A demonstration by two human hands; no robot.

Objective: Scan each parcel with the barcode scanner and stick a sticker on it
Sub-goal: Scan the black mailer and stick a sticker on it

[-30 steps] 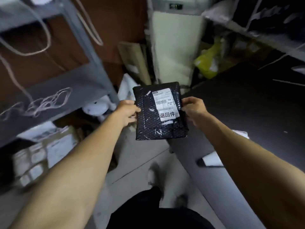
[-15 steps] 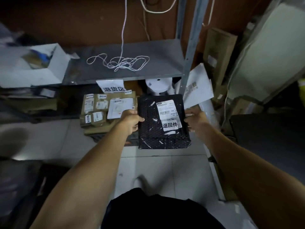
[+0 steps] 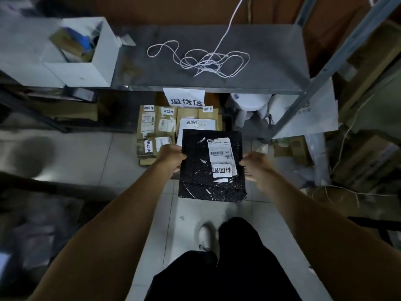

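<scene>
We hold the black parcel between both hands: our left hand pinches its left edge, our right hand curls at its right edge. Its white shipping label and printed sticker face up, nearer the right grip.

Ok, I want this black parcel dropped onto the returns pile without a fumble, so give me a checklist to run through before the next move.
1. Sticker on the black parcel: ok, a white sticker sits below its barcode label.
2. Left hand grip on the parcel's left edge: ok.
3. Right hand grip on the right edge: cannot tell, its fingers are at the edge but blurred.
4. Parcel scanned: cannot tell, no scanner in view.
5. Right spot: ok, the sign hangs over stickered brown parcels lying just beyond the black one.
6. Path down: ok, nothing between the parcel and the pile.
</scene>
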